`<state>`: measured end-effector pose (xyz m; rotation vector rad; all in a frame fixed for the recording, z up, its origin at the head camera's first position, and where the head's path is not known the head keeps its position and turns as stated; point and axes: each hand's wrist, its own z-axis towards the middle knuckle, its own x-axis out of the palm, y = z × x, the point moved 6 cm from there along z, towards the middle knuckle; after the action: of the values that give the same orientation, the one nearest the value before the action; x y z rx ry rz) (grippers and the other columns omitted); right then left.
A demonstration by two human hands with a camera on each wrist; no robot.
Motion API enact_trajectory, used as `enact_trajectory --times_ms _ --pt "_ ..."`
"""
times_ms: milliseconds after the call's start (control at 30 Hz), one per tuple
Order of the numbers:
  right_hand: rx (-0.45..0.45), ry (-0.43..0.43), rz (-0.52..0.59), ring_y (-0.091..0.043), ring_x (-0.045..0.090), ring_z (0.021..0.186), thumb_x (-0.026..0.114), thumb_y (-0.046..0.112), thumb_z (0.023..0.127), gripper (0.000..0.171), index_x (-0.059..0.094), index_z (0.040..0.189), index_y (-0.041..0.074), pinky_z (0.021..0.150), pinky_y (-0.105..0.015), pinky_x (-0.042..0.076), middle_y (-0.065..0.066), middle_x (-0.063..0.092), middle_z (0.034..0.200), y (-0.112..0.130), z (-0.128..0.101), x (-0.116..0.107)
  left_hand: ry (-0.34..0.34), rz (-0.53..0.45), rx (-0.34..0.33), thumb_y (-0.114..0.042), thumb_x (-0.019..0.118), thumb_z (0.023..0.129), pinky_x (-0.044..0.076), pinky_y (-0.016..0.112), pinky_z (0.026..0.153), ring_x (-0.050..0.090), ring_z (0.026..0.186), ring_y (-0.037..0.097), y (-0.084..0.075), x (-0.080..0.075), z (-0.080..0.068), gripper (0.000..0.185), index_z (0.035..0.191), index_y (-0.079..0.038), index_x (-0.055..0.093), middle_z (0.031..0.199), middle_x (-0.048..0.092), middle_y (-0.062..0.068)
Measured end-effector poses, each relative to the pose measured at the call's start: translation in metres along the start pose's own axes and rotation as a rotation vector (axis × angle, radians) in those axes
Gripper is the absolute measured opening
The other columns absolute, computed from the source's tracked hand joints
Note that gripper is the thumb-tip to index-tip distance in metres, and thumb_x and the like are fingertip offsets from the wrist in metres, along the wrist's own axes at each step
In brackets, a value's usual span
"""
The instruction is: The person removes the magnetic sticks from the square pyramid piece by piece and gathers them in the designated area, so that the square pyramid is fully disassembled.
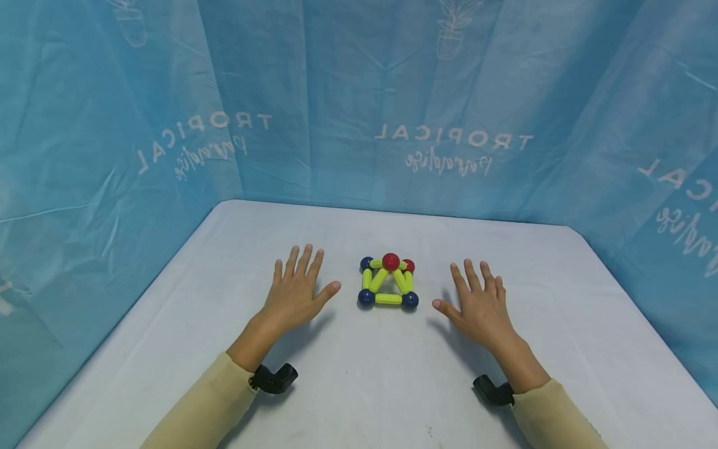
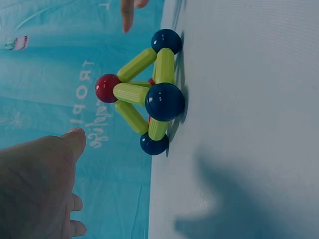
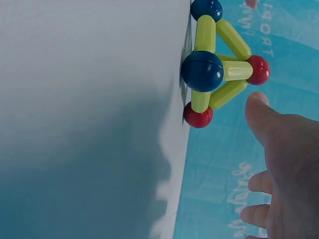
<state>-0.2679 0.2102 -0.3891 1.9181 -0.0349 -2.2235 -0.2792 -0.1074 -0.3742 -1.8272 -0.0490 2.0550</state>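
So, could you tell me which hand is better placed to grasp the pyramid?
Neither clearly; slightly the left. The left hand and the right hand lie open on the table either side of the pyramid, neither touching it. The left thumb tip looks a little nearer to it.

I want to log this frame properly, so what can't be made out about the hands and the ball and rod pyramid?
- Left hand: left wrist view cuts it at the bottom edge, fingers mostly out of frame.
- Right hand: right wrist view cuts it at the right edge.
- Ball and rod pyramid: the far red corner ball sits partly behind rods in every view.
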Motion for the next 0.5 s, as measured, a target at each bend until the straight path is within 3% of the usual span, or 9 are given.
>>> enact_trajectory --times_ms 200,500 --pt "-0.002 0.000 0.013 -0.045 0.003 0.144 0.055 0.059 0.085 0.088 0.020 0.151 0.012 0.111 -0.065 0.003 -0.021 0.014 0.157 0.002 0.002 -0.003 0.000 0.001 0.013 -0.061 0.036 0.093 0.002 0.061 0.114 0.000 0.148 0.036 -0.004 0.000 0.001 0.080 0.152 -0.010 0.015 0.160 0.008 0.014" --pt "-0.041 0.015 0.129 -0.043 0.006 0.144 0.055 0.058 0.087 0.085 0.022 0.151 0.013 0.110 -0.066 0.005 -0.018 0.017 0.157 0.013 0.009 -0.007 -0.005 -0.050 0.055 -0.059 0.040 0.093 0.006 0.060 0.115 0.006 0.147 0.036 -0.017 0.002 0.005 0.080 0.151 -0.009 0.017 0.158 0.015 0.015"
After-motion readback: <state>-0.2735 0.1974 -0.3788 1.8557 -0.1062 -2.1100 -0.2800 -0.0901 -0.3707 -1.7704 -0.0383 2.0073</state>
